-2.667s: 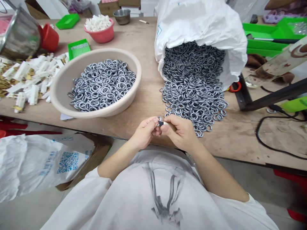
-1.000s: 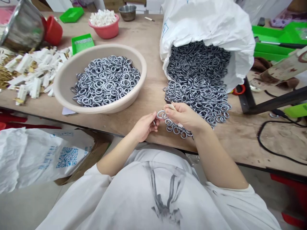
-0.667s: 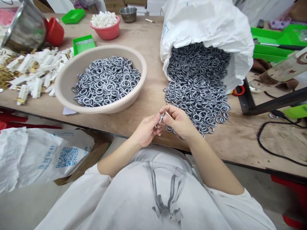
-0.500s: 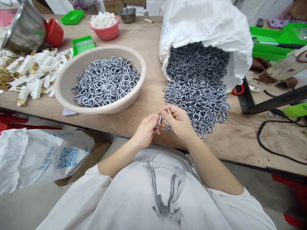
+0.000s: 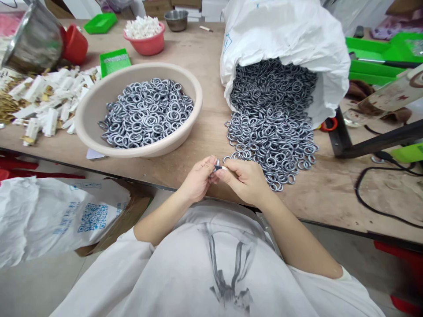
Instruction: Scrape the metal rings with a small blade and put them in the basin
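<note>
My left hand (image 5: 199, 179) pinches a grey ring (image 5: 217, 162) between thumb and fingers, just over the table's front edge. Most of that ring is hidden by the fingers. My right hand (image 5: 246, 179) is closed on a small dark blade (image 5: 218, 167), whose tip reaches the left fingertips at the ring. The rest of this tool is covered by the right fingers. Just beyond the right hand lies a heap of loose grey rings (image 5: 267, 136), spilling from a white sack (image 5: 287, 35). To the left, a beige basin (image 5: 194, 103) holds many similar rings.
White and gold pieces (image 5: 49, 99) are piled at the left beside a steel pot (image 5: 36, 42). Behind the basin are a green tray (image 5: 114, 64) and a red bowl (image 5: 145, 45). A black metal frame (image 5: 350, 145) and a cable (image 5: 358, 189) occupy the right.
My right hand has turned and lowered slightly, bringing the dark blade against the ring; a pale stick seen in its fingers before is now hidden. My left hand stays nearly in place.
</note>
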Motion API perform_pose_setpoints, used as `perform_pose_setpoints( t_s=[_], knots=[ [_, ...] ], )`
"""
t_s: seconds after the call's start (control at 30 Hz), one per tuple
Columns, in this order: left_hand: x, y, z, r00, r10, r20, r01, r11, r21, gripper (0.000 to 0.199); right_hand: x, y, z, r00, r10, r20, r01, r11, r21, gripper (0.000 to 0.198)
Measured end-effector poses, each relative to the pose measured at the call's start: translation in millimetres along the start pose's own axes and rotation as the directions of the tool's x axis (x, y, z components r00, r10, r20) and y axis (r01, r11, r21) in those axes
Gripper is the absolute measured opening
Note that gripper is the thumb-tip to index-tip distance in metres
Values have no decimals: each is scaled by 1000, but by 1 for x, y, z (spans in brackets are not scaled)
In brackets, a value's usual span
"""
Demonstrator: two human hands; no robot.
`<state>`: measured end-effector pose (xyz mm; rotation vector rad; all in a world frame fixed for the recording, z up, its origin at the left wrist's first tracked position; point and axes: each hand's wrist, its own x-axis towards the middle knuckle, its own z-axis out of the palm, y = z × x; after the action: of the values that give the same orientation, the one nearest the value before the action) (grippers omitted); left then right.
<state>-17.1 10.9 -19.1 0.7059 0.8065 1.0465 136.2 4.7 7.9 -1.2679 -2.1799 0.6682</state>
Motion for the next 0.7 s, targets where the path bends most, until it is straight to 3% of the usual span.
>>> perform_pose_setpoints(
  t_s=[0.17,0.3,0.4,0.47,0.53,0.6,0.67,0.7],
  knots=[
    [-1,0,-7,999,-34,40,35,999,-36,49,14,16,3,993,119,-10,-119,992,-34,46],
    [-8,0,-7,989,-17,146,16,1000,6,49,25,36,-1,919,345,-192,-356,934,-28,44],
    [-8,0,-7,994,19,105,-19,1000,1,49,24,32,3,942,292,-165,-246,935,254,36],
    [-6,-1,-7,997,38,60,-40,999,20,48,24,24,8,973,214,-87,-157,887,434,37],
    [-5,-2,-9,997,50,52,-53,997,51,48,26,21,11,982,187,-33,-149,866,477,37],
    [-5,0,-11,996,56,67,-61,995,75,48,30,27,8,966,247,-69,-214,924,317,34],
    [-5,2,-15,997,44,64,-49,995,86,47,33,37,3,947,300,-118,-305,952,-27,31],
    [-6,4,-17,999,34,42,-38,996,84,45,34,40,1,943,314,-106,-330,922,-204,30]
  ],
)
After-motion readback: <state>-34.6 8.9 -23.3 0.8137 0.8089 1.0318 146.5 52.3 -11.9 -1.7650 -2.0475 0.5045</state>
